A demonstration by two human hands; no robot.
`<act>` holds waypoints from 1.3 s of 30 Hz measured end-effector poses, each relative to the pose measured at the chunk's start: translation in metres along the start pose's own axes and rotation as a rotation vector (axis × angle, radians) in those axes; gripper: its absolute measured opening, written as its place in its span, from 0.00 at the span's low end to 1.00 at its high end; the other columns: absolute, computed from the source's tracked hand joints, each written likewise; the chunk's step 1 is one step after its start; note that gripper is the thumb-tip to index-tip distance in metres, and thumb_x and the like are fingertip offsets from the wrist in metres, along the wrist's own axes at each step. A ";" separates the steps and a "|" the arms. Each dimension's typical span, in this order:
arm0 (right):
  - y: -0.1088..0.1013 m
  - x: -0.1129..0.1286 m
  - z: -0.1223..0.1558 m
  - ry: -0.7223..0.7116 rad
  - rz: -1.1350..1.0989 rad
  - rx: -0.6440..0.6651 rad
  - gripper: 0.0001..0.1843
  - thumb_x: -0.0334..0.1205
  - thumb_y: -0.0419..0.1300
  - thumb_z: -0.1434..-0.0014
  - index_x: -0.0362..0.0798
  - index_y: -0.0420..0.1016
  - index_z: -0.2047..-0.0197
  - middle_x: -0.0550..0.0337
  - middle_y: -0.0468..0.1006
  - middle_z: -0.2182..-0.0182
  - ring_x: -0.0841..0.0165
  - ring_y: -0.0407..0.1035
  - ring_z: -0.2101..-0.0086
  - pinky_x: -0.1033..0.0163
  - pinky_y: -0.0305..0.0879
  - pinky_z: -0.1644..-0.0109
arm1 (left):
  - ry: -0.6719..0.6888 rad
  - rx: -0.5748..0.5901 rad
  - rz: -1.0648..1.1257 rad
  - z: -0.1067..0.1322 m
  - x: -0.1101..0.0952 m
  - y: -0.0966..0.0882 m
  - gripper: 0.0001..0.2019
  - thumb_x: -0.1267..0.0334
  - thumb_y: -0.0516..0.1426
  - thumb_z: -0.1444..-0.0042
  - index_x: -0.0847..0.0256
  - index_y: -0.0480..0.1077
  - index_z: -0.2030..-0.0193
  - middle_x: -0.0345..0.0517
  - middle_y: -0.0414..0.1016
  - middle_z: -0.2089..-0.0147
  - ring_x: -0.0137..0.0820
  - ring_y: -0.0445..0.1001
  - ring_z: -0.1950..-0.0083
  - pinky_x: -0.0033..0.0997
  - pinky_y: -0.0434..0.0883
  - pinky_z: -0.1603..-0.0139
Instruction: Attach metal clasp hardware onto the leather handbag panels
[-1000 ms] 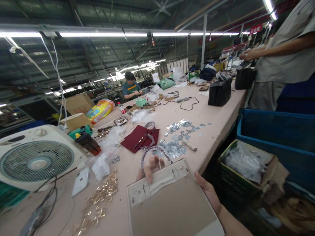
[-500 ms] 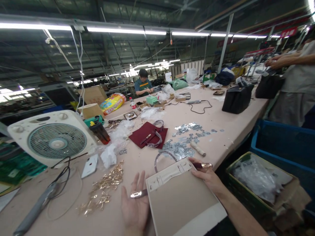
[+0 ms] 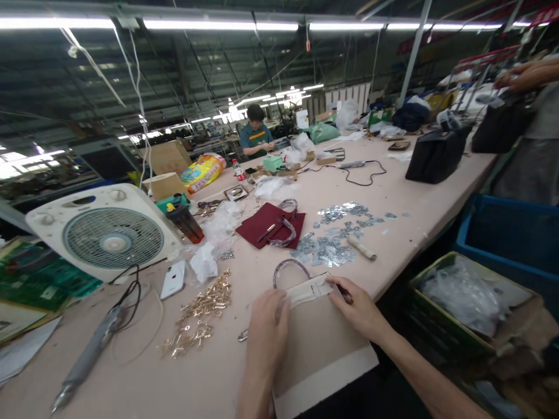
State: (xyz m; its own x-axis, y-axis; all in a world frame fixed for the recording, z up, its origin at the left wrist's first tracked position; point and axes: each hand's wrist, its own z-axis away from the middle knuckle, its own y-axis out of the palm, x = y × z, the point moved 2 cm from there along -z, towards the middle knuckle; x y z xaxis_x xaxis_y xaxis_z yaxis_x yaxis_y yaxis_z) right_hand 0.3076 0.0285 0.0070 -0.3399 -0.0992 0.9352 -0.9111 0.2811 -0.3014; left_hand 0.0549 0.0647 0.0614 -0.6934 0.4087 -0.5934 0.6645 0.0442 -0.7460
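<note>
A beige-backed handbag panel (image 3: 323,331) is tilted up in front of me at the table's near edge. A wrapped handle loop (image 3: 292,265) rises behind its top edge. My left hand (image 3: 267,323) is closed around the upper left edge, slightly blurred. A metal-tipped strap end (image 3: 243,336) pokes out beside it. My right hand (image 3: 356,308) grips the upper right corner, thumb on the beige side, its other fingers partly hidden. Beyond the panel lies a dark red handbag piece (image 3: 257,227) with wrapped handles, and flat silver metal pieces (image 3: 329,250) are scattered to its right.
Gold-coloured fittings (image 3: 209,299) are heaped left of my hands, near a white phone (image 3: 173,279) and a grey corded tool (image 3: 89,352). A box fan (image 3: 113,233) stands far left. Crates (image 3: 510,238) flank the table's right edge. Two other people are nearby.
My left hand has turned from open, palm up beside the panel, to closed over its upper left edge. The right hand keeps its corner. The view has shifted slightly.
</note>
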 end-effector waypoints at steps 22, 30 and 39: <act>0.041 0.060 -0.093 0.064 0.427 0.706 0.11 0.41 0.70 0.48 0.49 0.82 0.61 0.63 0.82 0.71 0.69 0.73 0.72 0.68 0.60 0.71 | -0.248 -0.155 0.244 -0.006 0.022 0.045 0.07 0.58 0.61 0.42 0.53 0.80 0.60 0.49 0.79 0.42 0.46 0.73 0.37 0.53 0.65 0.32; 0.048 0.056 -0.108 0.189 0.380 0.897 0.13 0.46 0.72 0.50 0.47 0.80 0.66 0.65 0.76 0.78 0.72 0.69 0.78 0.71 0.59 0.75 | -0.228 -0.185 0.225 -0.008 0.018 0.043 0.06 0.58 0.61 0.43 0.53 0.79 0.62 0.45 0.80 0.47 0.44 0.75 0.43 0.50 0.69 0.37; 0.057 0.046 -0.120 0.344 0.366 0.992 0.13 0.46 0.73 0.54 0.48 0.79 0.69 0.67 0.73 0.81 0.74 0.65 0.81 0.72 0.57 0.79 | -0.248 -0.166 0.192 -0.010 0.015 0.042 0.05 0.59 0.61 0.44 0.52 0.79 0.67 0.42 0.80 0.52 0.42 0.76 0.48 0.45 0.70 0.42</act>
State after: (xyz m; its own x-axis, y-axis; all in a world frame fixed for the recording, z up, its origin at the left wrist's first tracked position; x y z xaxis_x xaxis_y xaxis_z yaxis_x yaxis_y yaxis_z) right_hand 0.2679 0.1546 0.0550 -0.6840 0.1463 0.7146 -0.6032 -0.6644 -0.4413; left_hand 0.0756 0.0819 0.0240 -0.5846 0.1911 -0.7885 0.8113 0.1442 -0.5665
